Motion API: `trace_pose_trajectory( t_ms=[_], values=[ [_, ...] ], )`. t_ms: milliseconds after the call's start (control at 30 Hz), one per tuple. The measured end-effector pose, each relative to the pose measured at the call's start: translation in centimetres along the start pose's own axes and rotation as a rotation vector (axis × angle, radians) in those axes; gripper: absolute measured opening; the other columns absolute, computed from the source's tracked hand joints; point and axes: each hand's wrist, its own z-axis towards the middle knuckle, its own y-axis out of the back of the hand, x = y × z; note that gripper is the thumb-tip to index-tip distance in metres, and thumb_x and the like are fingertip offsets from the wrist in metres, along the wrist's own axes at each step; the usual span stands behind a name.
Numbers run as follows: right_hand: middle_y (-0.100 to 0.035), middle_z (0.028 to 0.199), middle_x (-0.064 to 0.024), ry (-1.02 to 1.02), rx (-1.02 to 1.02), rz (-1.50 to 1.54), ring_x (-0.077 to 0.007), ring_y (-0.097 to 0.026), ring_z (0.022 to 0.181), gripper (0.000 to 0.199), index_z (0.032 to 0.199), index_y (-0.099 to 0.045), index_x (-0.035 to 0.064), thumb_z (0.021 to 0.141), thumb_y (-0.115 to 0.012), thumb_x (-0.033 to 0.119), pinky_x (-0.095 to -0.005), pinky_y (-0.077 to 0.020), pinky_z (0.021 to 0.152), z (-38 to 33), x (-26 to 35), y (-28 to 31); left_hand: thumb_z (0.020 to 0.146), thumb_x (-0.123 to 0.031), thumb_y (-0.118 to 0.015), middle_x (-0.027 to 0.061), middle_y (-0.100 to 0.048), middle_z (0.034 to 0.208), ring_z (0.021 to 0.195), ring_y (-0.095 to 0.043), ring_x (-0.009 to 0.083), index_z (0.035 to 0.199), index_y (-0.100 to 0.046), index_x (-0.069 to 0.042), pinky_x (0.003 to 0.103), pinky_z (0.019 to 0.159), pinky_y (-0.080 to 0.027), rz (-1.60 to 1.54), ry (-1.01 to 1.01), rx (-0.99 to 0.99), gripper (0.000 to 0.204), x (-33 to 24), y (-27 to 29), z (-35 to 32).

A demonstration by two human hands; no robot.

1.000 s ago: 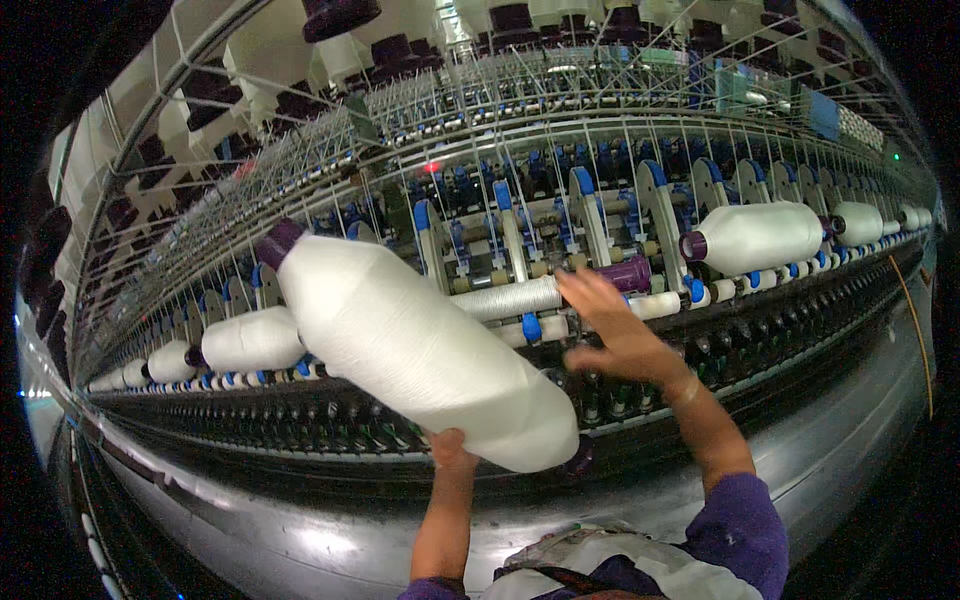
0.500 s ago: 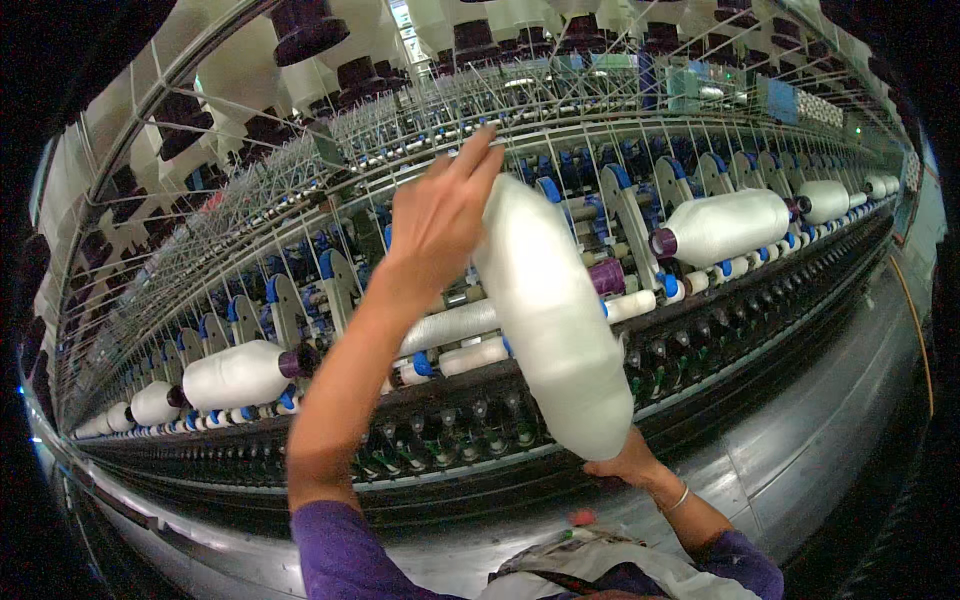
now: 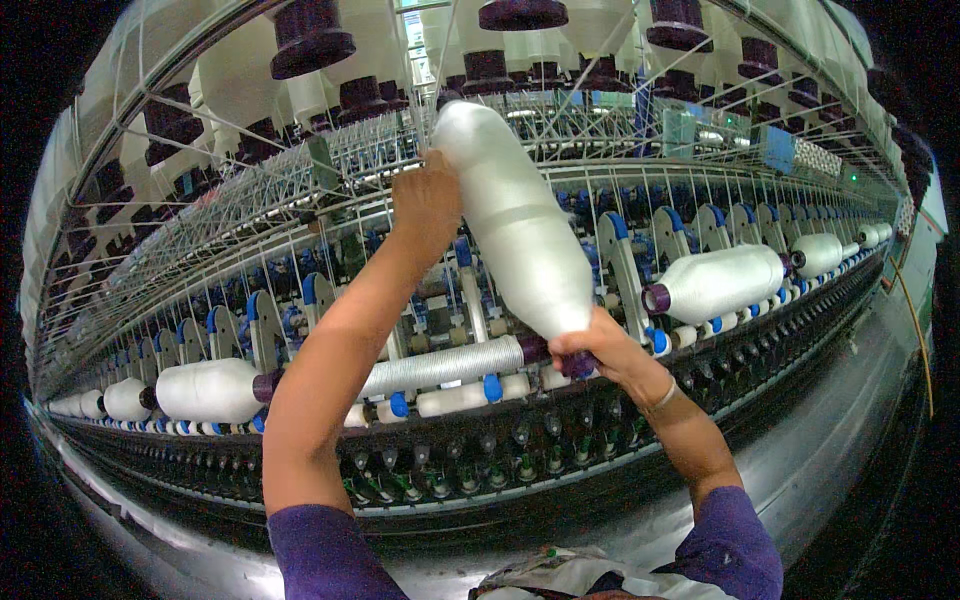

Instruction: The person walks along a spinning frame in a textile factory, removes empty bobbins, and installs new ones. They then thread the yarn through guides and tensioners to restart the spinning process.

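A large white roving bobbin (image 3: 520,225) is held up at a tilt in front of the machine, its top leaning left. My right hand (image 3: 605,350) is closed around the purple tube end at its bottom. Against the bobbin's upper left side is my left hand (image 3: 428,205), its fingers curled in; the back of the hand hides what they hold, if anything. Below the bobbin, a thin, nearly bare bobbin (image 3: 440,366) with a purple end lies across the machine's row of white rollers (image 3: 470,396).
Full white bobbins lie along the machine on the left (image 3: 208,390) and right (image 3: 722,282), between grey brackets with blue tops (image 3: 613,240). Overhead hang more bobbins with dark purple ends (image 3: 312,38) among thin metal rods. Dark spindles (image 3: 470,450) line the lower front.
The bobbin has risen, and its lower purple end now shows in my right hand. My left hand's fingers have gone from stretched out to curled, and it sits lower on the bobbin's side.
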Motion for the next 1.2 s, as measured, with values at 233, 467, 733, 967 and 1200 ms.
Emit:
trace_pose_trajectory(
  t_ms=[233, 467, 733, 967, 1200],
  values=[
    [-0.057, 0.070, -0.0058, 0.103, 0.029, -0.055, -0.0173, -0.060, 0.056, 0.025, 0.093, -0.055, -0.0010, 0.073, -0.067, 0.008, -0.0284, -0.0520, 0.054, 12.3, 2.4, 0.0, 0.076, -0.006, -0.053, 0.0173, -0.061, 0.082, 0.063, -0.064, 0.0299, 0.098, -0.051, 0.003, 0.044, 0.055, -0.051, -0.109, 0.069, 0.054, 0.024, -0.3, 1.0, -0.2],
    [-0.063, 0.081, -0.0055, 0.683, -0.188, -0.340, -0.0185, -0.060, 0.066, 0.031, 0.094, -0.057, 0.0001, 0.067, -0.070, 0.010, -0.0293, -0.0487, 0.060, 27.5, 3.9, 0.8, 0.078, -0.010, -0.055, 0.0202, -0.053, 0.124, 0.068, -0.066, 0.0253, 0.126, -0.044, 0.004, 0.038, 0.057, -0.053, -0.057, 0.150, 0.275, 0.051, -1.6, 1.8, -0.7],
    [-0.064, 0.080, -0.0125, 0.775, -0.591, -0.396, -0.0216, -0.062, 0.075, 0.032, 0.086, -0.061, -0.0021, 0.063, -0.076, 0.014, -0.0358, -0.0493, 0.069, 35.8, 7.6, -0.5, 0.075, -0.010, -0.056, 0.0162, -0.045, 0.135, 0.064, -0.066, 0.0256, 0.128, -0.045, -0.004, 0.037, 0.050, -0.051, -0.391, -0.162, 0.303, 0.054, -6.3, 11.0, -8.1],
    [-0.060, 0.078, -0.0086, 0.809, -0.395, -0.354, -0.0186, -0.056, 0.068, 0.033, 0.084, -0.059, 0.0001, 0.057, -0.074, 0.013, -0.0345, -0.0469, 0.060, 38.9, 11.8, -1.5, 0.067, -0.010, -0.063, 0.0081, -0.061, 0.085, 0.066, -0.064, 0.0197, 0.100, -0.058, -0.001, 0.031, 0.048, -0.050, -0.470, -0.214, 0.522, 0.035, -4.0, 16.1, -10.2],
    [-0.064, 0.078, -0.0147, 0.802, -0.446, -0.600, -0.0233, -0.060, 0.066, 0.046, 0.083, -0.061, -0.0058, 0.054, -0.081, 0.022, -0.0346, -0.0493, 0.061, 41.3, 16.6, -1.6, 0.073, 0.000, -0.056, 0.0186, -0.054, 0.112, 0.098, -0.057, 0.0336, 0.117, -0.049, 0.002, 0.042, 0.080, -0.050, -0.564, 0.025, 0.308, 0.044, -0.3, 11.5, -7.6]
  ],
)
